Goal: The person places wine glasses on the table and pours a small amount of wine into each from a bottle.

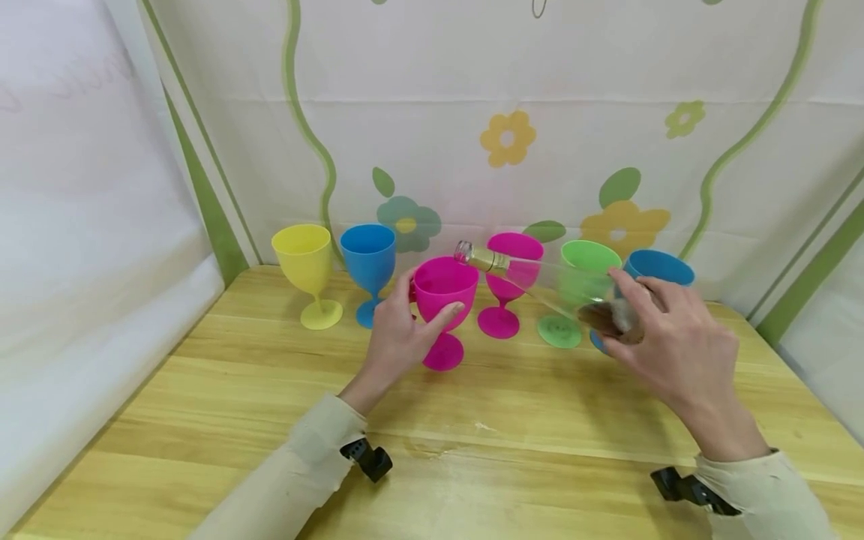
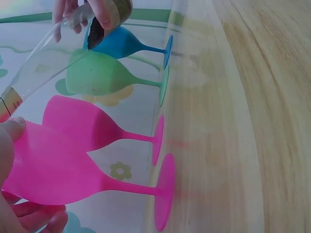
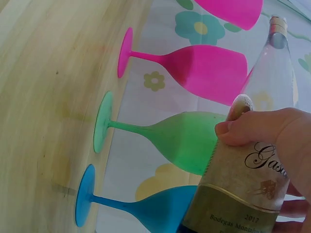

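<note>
My left hand (image 1: 400, 334) grips the bowl of a pink goblet (image 1: 447, 291), thumb across the front and fingers behind. The goblet is upright, its foot seemingly on the table. My right hand (image 1: 688, 341) holds a clear glass wine bottle (image 1: 547, 283) round its labelled body (image 3: 243, 179). The bottle lies nearly level, slightly neck-up, with its mouth (image 1: 463, 252) at the right side of the goblet's rim. A little dark stuff shows near the bottle's base end; no stream from the mouth is visible. Behind the bottle stands a second pink goblet (image 1: 502, 296).
A yellow goblet (image 1: 304, 259) and a blue goblet (image 1: 368, 259) stand at the left. To the right are a green goblet (image 1: 559, 331) and another blue goblet (image 1: 658, 266), partly hidden by the right hand. The wooden table (image 1: 472, 465) meets a flowered curtain (image 1: 418, 135) behind.
</note>
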Available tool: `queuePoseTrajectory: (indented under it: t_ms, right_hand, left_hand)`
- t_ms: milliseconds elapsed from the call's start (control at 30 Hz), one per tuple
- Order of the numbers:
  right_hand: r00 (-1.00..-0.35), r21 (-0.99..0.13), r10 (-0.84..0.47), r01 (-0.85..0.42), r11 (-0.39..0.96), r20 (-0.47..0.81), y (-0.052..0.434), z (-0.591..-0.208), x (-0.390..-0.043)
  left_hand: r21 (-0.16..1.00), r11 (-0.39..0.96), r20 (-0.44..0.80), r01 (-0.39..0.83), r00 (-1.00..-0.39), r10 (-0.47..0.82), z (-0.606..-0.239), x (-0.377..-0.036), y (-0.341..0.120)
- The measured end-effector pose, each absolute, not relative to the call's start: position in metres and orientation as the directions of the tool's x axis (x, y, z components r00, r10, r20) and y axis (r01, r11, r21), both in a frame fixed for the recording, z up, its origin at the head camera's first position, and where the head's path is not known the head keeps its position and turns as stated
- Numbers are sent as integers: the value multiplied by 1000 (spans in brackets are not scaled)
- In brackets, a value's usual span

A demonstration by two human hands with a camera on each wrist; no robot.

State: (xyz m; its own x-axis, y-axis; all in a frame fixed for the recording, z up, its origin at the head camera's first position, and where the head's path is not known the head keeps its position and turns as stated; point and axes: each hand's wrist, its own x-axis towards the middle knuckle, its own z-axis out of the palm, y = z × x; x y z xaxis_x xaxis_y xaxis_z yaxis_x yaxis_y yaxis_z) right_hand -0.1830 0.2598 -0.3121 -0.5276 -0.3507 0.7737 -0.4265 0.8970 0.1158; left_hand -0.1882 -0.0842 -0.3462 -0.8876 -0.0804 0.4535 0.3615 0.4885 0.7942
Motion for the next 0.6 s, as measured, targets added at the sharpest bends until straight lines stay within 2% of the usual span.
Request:
queuePoseTrajectory:
  t_ms: [133,433,600]
  right_hand:
    - [-522,121,-342,-410,904,781,261,-311,-183]
    - [-455,161,-345,-396,904,821,264,-311,-186]
    - [-447,183,-356,-385,905,820,267,-311,-186]
  left_hand:
    - [792,487,461,367,-884,-84,-347,-188,-83]
    - [790,486,466,374,-881,-80,-347,-190,-81]
    - [788,485,467,379,-881,-72,-347,-190,-78]
